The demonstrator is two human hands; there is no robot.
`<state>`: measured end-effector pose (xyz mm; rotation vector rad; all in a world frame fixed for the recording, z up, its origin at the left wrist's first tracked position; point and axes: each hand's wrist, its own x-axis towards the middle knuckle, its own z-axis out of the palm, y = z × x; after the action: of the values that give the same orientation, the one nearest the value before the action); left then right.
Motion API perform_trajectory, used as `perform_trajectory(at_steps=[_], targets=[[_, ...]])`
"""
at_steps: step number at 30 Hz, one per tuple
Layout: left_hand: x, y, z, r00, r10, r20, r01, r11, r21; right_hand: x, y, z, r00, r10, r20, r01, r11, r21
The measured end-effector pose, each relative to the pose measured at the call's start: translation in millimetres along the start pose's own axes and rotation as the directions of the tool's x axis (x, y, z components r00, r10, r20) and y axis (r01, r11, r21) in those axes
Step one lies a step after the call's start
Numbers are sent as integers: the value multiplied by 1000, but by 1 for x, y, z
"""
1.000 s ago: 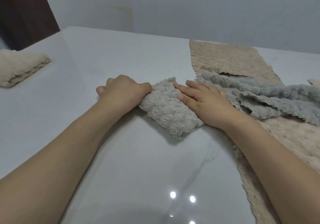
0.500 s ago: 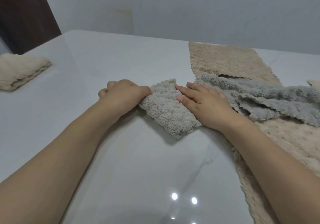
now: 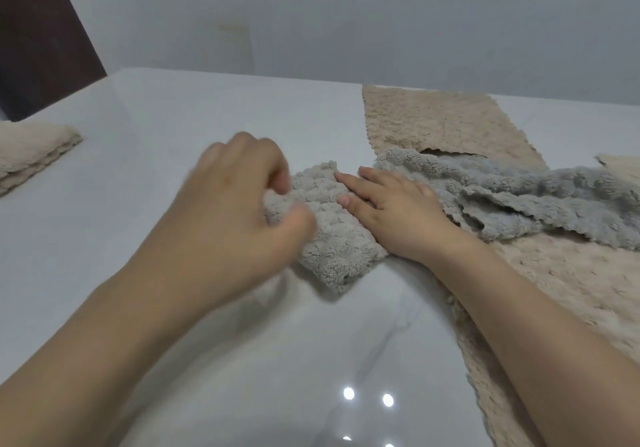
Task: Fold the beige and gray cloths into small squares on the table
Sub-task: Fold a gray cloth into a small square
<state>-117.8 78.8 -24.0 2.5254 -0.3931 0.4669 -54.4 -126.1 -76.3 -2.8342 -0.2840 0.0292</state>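
A small folded light-gray cloth (image 3: 332, 239) lies mid-table on the white table (image 3: 166, 107). My left hand (image 3: 235, 197) is blurred and raised over its left end, fingers and thumb curled round that end. My right hand (image 3: 391, 211) lies flat on the cloth's right part with straight fingers. A crumpled gray cloth (image 3: 519, 201) lies just right of my right hand, on top of a spread beige cloth (image 3: 433, 121). More beige cloth (image 3: 571, 291) runs under my right forearm.
A folded beige cloth (image 3: 31, 152) sits at the table's far left edge. A dark door panel (image 3: 34, 31) stands behind the table's left corner, and a pale wall (image 3: 346, 14) runs along the back. Ceiling lights reflect on the glossy tabletop near me.
My left hand has lifted from the table and moved right over the cloth's left end, raising that end. The right hand has stayed flat in place.
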Motion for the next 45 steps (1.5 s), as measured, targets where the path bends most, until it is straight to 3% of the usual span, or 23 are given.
perform_trajectory(at_steps=[1, 3, 6, 11, 15, 19, 23, 26, 32, 35, 39, 40, 42, 45], targets=[[-7, 11, 2, 996, 27, 87, -27, 1000, 5, 1, 0, 0, 1000, 3, -4, -3, 1000, 5], [-17, 23, 17, 981, 34, 189, -70, 980, 187, 2, 1, 0, 1000, 6, -9, -6, 1000, 4], [-23, 21, 40, 987, 31, 156, -87, 927, 366, 2, 2, 1, 1000, 3, -13, -3, 1000, 6], [-20, 17, 51, 988, 137, 70, -153, 924, 350, 1, 0, 2, 1000, 6, -27, -5, 1000, 18], [-14, 17, 57, 991, 126, 37, -131, 921, 366, 1, 0, 1, 1000, 7, -24, -7, 1000, 14], [-13, 18, 55, 993, -28, 115, -29, 888, 459, 1, 0, 2, 999, 2, -41, -1, 1000, 14], [-15, 19, 54, 991, 3, 135, -72, 858, 508, 1, 0, 4, 998, 15, -67, -14, 1000, 15], [-11, 12, 53, 966, -52, 253, -86, 859, 505, 1, -1, 4, 997, 20, -71, -19, 1000, 13], [-12, 11, 48, 933, -86, 349, -120, 840, 529, 1, 0, 3, 997, 24, -76, -23, 1000, 19], [-9, 10, 41, 898, -112, 425, -114, 875, 471, 0, -1, 2, 997, 25, -73, -24, 1000, 20], [2, -1, 20, 707, -178, 684, 24, 973, 228, 0, -2, 3, 998, 26, -61, -25, 999, 24], [5, -6, 18, 704, -176, 688, 109, 984, 140, 0, -2, 3, 998, 27, -61, -25, 999, 23], [11, -17, 24, 764, -154, 627, 228, 973, -39, 0, -3, 3, 998, 25, -57, -24, 999, 24], [14, -24, 30, 810, -115, 574, 167, 985, -38, 0, -3, 2, 998, 21, -52, -20, 999, 26]])
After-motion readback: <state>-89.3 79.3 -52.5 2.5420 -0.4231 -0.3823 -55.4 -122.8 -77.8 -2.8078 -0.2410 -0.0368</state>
